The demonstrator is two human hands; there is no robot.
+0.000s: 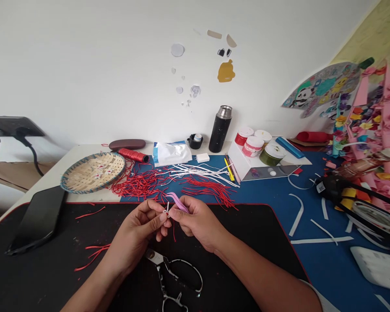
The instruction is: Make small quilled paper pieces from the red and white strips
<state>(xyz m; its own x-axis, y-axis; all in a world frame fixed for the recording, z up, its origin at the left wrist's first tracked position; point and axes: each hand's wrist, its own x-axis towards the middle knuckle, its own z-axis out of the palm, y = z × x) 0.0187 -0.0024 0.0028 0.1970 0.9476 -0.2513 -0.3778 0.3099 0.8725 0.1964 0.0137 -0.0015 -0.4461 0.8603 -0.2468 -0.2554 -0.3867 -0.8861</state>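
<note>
My left hand (149,223) pinches a small piece of knotted white and red cord (167,212) between thumb and forefinger. My right hand (195,219) has its fingers closed round purple curved-tip tweezers (179,203), whose tip points up and left. Its thumb and forefinger also meet at the right side of the knotted cord. A red strand hangs below the knot, and a white end stands up above it. The scissors (162,261) lie on the black mat (243,277) just under my hands, blades partly hidden by my left wrist.
Behind my hands lie red cords (139,182) and white cords (201,172). A woven tray (84,171) with small knotted pieces and a phone (37,221) are at left. A black flask (220,130) and paint jars (273,154) stand at the back; paper strips (321,240) lie right.
</note>
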